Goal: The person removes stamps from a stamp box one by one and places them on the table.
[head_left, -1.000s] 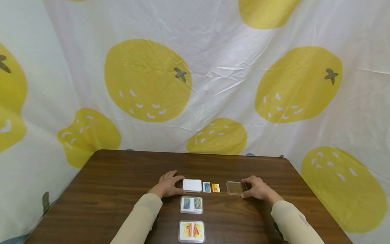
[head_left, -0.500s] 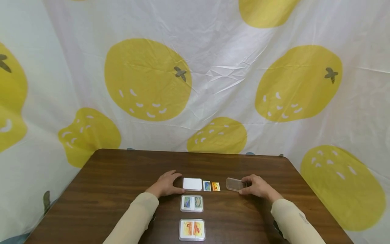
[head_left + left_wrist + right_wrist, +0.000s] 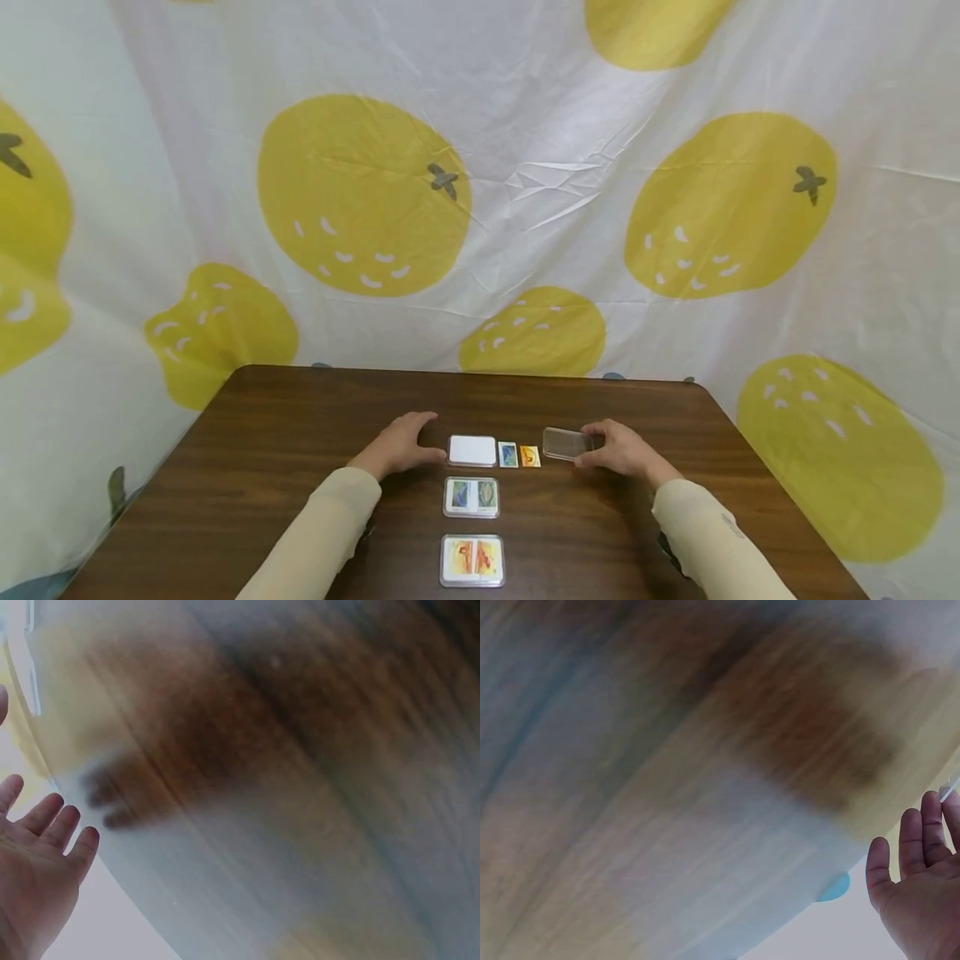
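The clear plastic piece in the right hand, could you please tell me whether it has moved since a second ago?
Yes: the clear plastic piece has moved left, closer to the loose orange card on the table.

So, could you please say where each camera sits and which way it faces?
Head: worn on the head, facing forward and down across the table; left hand, right hand and sleeves show.
Left wrist: on that wrist, facing the table; left hand, lower left.
Right wrist: on that wrist, facing the table; right hand, lower right.
Head and right wrist share the right hand.
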The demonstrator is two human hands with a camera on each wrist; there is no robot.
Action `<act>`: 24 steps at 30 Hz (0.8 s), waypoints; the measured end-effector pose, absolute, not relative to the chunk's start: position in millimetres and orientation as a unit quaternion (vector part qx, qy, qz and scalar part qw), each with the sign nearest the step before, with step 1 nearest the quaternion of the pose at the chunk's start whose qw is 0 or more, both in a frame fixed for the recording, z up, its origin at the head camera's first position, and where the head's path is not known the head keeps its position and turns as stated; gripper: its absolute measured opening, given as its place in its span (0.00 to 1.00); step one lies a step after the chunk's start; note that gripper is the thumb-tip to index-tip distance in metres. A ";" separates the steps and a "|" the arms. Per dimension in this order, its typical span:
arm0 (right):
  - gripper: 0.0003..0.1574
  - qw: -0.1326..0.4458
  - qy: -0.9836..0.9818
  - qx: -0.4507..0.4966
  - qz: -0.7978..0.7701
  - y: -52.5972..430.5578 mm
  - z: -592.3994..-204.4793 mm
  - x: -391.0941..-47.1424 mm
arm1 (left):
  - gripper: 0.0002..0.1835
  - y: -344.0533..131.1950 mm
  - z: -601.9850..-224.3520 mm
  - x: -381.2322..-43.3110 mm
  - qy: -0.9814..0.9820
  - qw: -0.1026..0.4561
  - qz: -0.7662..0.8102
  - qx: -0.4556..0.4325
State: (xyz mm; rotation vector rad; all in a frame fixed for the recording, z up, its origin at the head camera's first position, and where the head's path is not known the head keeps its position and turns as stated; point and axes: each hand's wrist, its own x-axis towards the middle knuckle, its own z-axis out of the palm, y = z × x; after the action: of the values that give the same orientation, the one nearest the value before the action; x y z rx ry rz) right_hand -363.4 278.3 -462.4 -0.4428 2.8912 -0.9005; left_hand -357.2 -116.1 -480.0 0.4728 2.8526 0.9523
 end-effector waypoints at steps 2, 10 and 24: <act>0.38 0.040 0.942 -0.150 -0.298 272.1 -460.0 -364.6 | 0.42 -116.4 -478.6 -357.0 0.934 0.050 0.320 0.153; 0.40 0.044 0.940 -0.148 -0.305 245.2 -454.6 -369.8 | 0.40 -114.2 -474.2 -357.6 0.928 0.044 0.331 0.166; 0.38 0.028 0.937 -0.182 -0.298 201.5 -452.1 -370.4 | 0.40 -98.4 -463.1 -360.2 0.916 0.033 0.346 0.202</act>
State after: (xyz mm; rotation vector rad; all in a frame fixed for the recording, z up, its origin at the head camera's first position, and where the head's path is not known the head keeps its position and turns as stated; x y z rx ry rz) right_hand -370.4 201.5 -452.1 -0.5626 2.8905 -0.9202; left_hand -360.2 -98.4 -463.1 0.6228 2.8171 1.0636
